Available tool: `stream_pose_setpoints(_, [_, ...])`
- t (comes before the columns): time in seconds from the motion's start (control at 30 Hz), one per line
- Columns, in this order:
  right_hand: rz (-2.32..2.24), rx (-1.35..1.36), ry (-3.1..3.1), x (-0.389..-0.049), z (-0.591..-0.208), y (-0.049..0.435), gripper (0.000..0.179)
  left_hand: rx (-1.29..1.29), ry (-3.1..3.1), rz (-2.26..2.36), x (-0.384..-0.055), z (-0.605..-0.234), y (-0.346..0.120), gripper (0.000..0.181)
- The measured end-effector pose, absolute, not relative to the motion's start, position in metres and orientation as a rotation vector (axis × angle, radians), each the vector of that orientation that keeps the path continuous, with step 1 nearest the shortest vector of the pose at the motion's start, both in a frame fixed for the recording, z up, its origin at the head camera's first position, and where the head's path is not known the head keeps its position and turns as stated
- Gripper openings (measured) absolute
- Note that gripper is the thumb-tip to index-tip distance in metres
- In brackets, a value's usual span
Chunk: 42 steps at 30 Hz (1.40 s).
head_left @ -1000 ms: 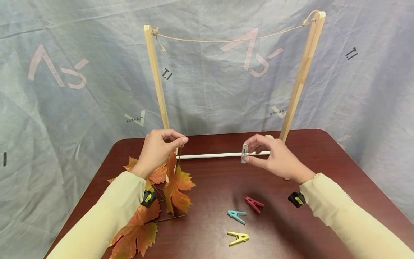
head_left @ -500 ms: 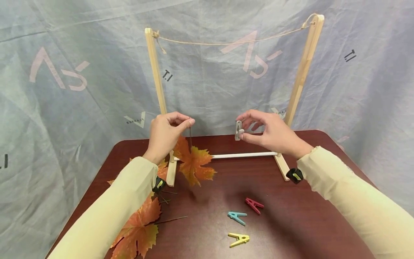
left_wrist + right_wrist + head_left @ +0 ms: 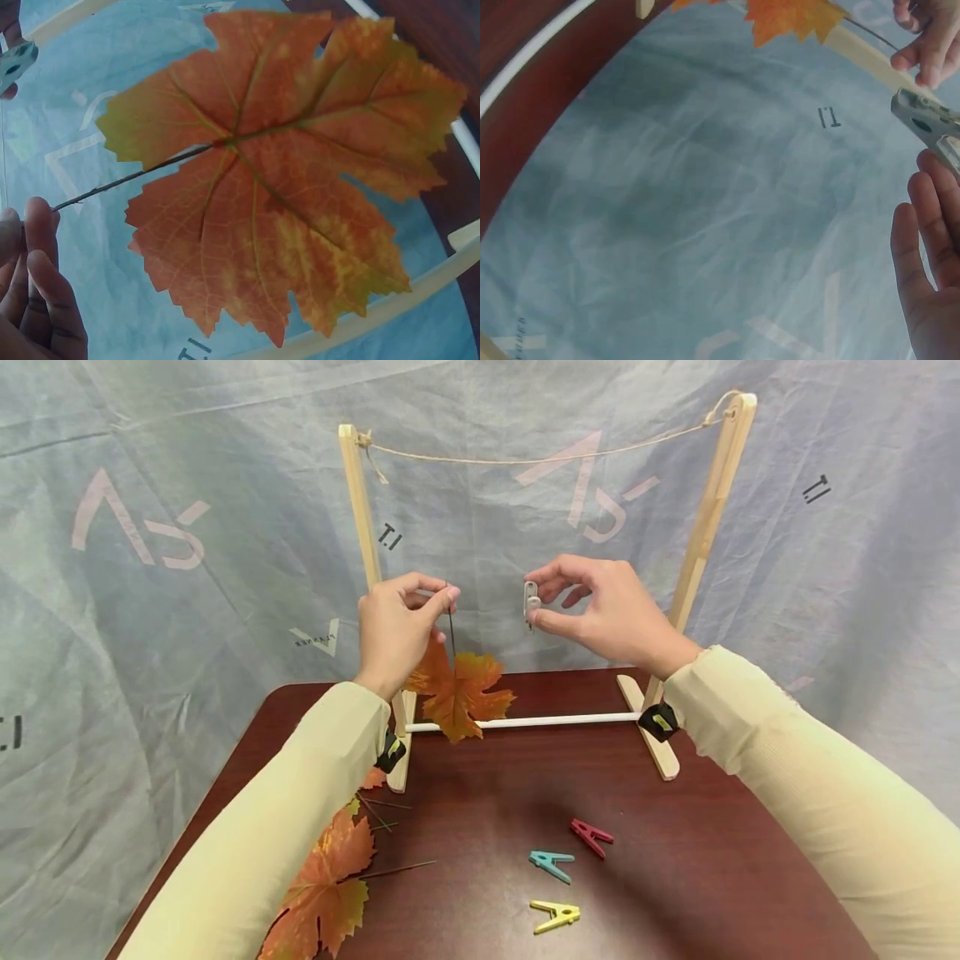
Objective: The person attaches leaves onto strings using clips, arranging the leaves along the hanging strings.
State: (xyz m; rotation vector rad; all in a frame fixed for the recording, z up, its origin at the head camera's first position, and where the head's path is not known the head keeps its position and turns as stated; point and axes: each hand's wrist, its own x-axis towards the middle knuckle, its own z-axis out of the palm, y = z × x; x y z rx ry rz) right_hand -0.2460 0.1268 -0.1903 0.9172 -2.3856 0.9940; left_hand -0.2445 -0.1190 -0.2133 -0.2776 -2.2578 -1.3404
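My left hand (image 3: 399,625) pinches the thin dark stem of an orange-green artificial leaf (image 3: 461,693), which hangs below the fingers in front of the white bar. The left wrist view shows that leaf (image 3: 285,165) broad and veined, its stem running to the fingertips. Across from it, my right hand (image 3: 600,606) pinches a pale grey clothespin (image 3: 531,602) between thumb and fingers. In the right wrist view the clothespin (image 3: 926,124) points toward the left hand, apart from the leaf stem. Both hands are raised below the twine (image 3: 480,462).
A wooden frame with a left post (image 3: 360,510), a right post (image 3: 708,518) and a white bottom bar (image 3: 555,721) stands on the dark red table (image 3: 465,827). Red (image 3: 592,837), blue (image 3: 551,863) and yellow (image 3: 555,915) clothespins lie in front. More leaves (image 3: 330,877) lie at left, partly behind the sleeve.
Both hands have risen and drawn closer together. The leaf has lifted off the pile and moved up and right; the grey clothespin has moved up and left.
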Motion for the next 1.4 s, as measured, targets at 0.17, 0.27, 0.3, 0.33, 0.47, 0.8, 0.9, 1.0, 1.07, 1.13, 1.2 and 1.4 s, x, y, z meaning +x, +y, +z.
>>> stream_pose_setpoints(0.17, [1.033,0.889,-2.364,-0.252,-0.170,0.117,0.030,-0.278,-2.240,-1.351,-0.247,-0.202,-0.118,0.017])
stream_pose_setpoints(0.27, [1.073,0.892,-2.366,-0.254,-0.155,0.112,0.031,-0.277,-2.227,-1.370,-0.250,-0.198,-0.118,0.018])
stream_pose_setpoints(0.3, [1.092,0.893,-2.367,-0.255,-0.151,0.110,0.031,-0.278,-2.219,-1.376,-0.251,-0.197,-0.119,0.018])
stream_pose_setpoints(0.33, [1.114,0.896,-2.363,-0.255,-0.147,0.108,0.031,-0.276,-2.209,-1.383,-0.252,-0.195,-0.119,0.017])
stream_pose_setpoints(0.47, [1.174,0.922,-2.335,-0.258,-0.134,0.100,0.030,-0.278,-2.179,-1.420,-0.256,-0.190,-0.118,0.016])
stream_pose_setpoints(0.8, [1.304,0.957,-2.195,-0.272,-0.113,0.089,0.017,-0.289,-2.169,-1.448,-0.263,-0.174,-0.107,0.016])
stream_pose_setpoints(0.9, [1.301,0.951,-2.169,-0.278,-0.104,0.086,0.015,-0.277,-2.176,-1.459,-0.265,-0.169,-0.105,0.016])
stream_pose_setpoints(1.0, [1.305,0.937,-2.152,-0.284,-0.095,0.083,0.014,-0.249,-2.187,-1.450,-0.268,-0.164,-0.101,0.016])
stream_pose_setpoints(1.07, [1.317,0.925,-2.148,-0.287,-0.089,0.080,0.013,-0.221,-2.195,-1.439,-0.270,-0.160,-0.099,0.016])
stream_pose_setpoints(1.13, [1.334,0.913,-2.150,-0.291,-0.085,0.078,0.013,-0.198,-2.198,-1.428,-0.272,-0.156,-0.095,0.017])
stream_pose_setpoints(1.2, [1.334,0.898,-2.161,-0.294,-0.081,0.075,0.014,-0.171,-2.203,-1.413,-0.274,-0.151,-0.092,0.017])
stream_pose_setpoints(1.4, [1.378,0.830,-2.213,-0.301,-0.073,0.068,0.018,-0.095,-2.204,-1.384,-0.281,-0.139,-0.086,0.018])
